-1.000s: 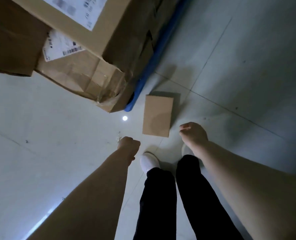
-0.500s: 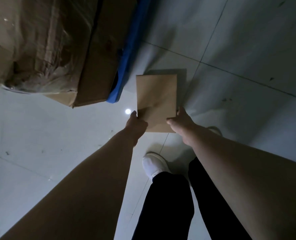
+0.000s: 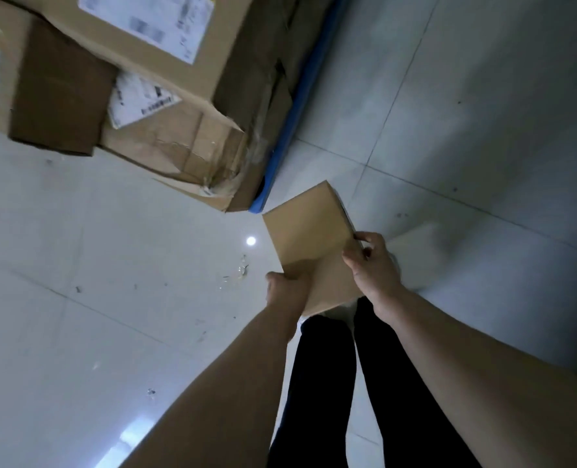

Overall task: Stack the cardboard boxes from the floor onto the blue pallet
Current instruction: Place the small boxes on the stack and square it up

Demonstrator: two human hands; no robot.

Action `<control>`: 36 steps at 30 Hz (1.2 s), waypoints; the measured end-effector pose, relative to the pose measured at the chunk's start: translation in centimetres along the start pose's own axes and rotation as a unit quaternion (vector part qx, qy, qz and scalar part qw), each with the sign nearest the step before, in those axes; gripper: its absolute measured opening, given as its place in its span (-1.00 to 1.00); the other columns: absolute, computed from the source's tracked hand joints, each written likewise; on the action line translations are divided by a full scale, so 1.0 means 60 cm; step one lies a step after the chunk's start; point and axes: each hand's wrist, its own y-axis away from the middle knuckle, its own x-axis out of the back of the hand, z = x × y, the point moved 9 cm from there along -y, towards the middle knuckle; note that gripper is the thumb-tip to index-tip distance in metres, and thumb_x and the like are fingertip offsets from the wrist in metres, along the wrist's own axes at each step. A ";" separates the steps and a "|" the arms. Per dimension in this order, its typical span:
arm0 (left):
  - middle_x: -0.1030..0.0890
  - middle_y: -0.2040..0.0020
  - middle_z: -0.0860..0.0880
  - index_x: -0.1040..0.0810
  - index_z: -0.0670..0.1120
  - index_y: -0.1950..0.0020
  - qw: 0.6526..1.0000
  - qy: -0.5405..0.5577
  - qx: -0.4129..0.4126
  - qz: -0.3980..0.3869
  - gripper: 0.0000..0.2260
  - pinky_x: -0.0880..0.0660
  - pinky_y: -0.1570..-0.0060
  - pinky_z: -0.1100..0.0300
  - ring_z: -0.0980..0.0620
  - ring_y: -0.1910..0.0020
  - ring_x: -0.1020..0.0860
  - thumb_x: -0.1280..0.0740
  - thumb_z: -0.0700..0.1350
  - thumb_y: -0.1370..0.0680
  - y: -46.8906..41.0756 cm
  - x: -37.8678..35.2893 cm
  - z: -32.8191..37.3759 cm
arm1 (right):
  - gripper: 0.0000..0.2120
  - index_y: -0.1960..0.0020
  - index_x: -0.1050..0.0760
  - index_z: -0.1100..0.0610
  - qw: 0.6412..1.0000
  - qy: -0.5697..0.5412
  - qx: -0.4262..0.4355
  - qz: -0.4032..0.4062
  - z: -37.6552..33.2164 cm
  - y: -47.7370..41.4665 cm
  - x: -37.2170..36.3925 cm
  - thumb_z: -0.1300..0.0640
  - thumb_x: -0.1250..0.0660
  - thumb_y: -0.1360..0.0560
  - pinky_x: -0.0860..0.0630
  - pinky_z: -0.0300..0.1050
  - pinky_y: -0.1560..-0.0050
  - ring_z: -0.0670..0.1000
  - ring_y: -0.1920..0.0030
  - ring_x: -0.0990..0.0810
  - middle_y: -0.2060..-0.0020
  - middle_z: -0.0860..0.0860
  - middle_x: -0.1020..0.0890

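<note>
Both hands have hold of the small flat plain brown cardboard box (image 3: 309, 238) at the centre of the frame. The left hand (image 3: 285, 288) curls round its near left edge and the right hand (image 3: 371, 265) pinches its right edge with the thumb on top and the fingers (image 3: 369, 237) wrapped over the side, so each grip is closed on the cardboard. The box looks to be lifted clear of the pale tiled floor (image 3: 77, 265) and tilted, above the black trouser legs (image 3: 320, 383) at the lower centre. Its long axis runs away from the person, up the frame and leaning a little left, so the far end points at the near corner of the blue pallet (image 3: 297, 113), which lies just beyond it. The pallet's edge climbs from there toward the top centre, and its load fills the upper left: a large brown cardboard box with a white shipping label (image 3: 165, 62) sitting on a crumpled brown cardboard box (image 3: 185, 146). The target therefore lies up and left of the grip, on the left hand's side, while the right hand sits further along the box. I judge the coming move to be a carry forward and leftward, with a lift if the box is to top that load
</note>
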 end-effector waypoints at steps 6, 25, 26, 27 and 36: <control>-0.48 -0.18 -0.04 -0.20 0.06 -0.43 0.996 0.006 -0.089 0.013 -0.39 -0.56 -0.14 -0.11 -0.13 -0.15 -0.54 -0.32 0.06 -0.42 0.207 0.095 0.052 | -0.64 -0.18 -0.44 -0.02 0.998 0.028 0.034 -0.046 -0.141 0.171 0.043 -0.14 -0.33 -0.44 -0.48 -0.03 -0.06 0.06 -0.02 -0.58 0.07 -0.03 -0.57; -0.45 -0.25 -0.04 -0.08 0.16 -0.53 0.944 0.114 -0.310 -0.014 -0.46 -0.51 -0.02 -0.02 -0.11 -0.16 -0.47 -0.23 -0.08 -0.62 0.621 0.314 0.162 | -0.08 -0.39 -0.27 -0.11 0.986 0.011 0.156 -0.058 -0.474 0.531 0.113 -0.18 -0.55 -0.11 -0.48 0.07 -0.24 0.11 -0.22 -0.47 -0.28 0.06 -0.41; -0.44 -0.28 -0.05 -0.05 0.13 -0.56 0.936 0.105 -0.337 0.009 -0.42 -0.51 -0.11 -0.05 -0.11 -0.18 -0.47 -0.23 -0.10 -0.61 0.636 0.323 0.176 | -0.06 -0.43 -0.25 -0.07 0.985 0.041 0.165 -0.040 -0.492 0.543 0.118 -0.19 -0.55 -0.14 -0.47 0.09 -0.26 0.13 -0.25 -0.43 -0.30 0.07 -0.36; -0.42 -0.33 -0.07 -0.03 0.10 -0.58 0.928 0.098 -0.359 0.031 -0.40 -0.49 -0.19 -0.05 -0.11 -0.20 -0.47 -0.23 -0.09 -0.61 0.653 0.332 0.189 | -0.03 -0.45 -0.23 -0.04 0.981 0.079 0.177 -0.020 -0.512 0.555 0.121 -0.21 -0.56 -0.15 -0.45 0.10 -0.28 0.13 -0.28 -0.40 -0.31 0.08 -0.32; -0.50 -0.34 -0.06 -0.43 0.03 -0.39 0.888 0.285 -0.340 -0.118 -0.09 -0.38 -0.30 -0.22 -0.18 -0.30 -0.48 -0.24 0.59 -0.22 0.718 0.375 0.227 | -0.47 -0.27 -0.40 -0.06 0.937 0.110 0.316 -0.096 -0.646 0.649 0.070 -0.31 -0.33 -0.42 -0.45 -0.03 -0.16 0.03 -0.22 -0.43 -0.27 0.01 -0.40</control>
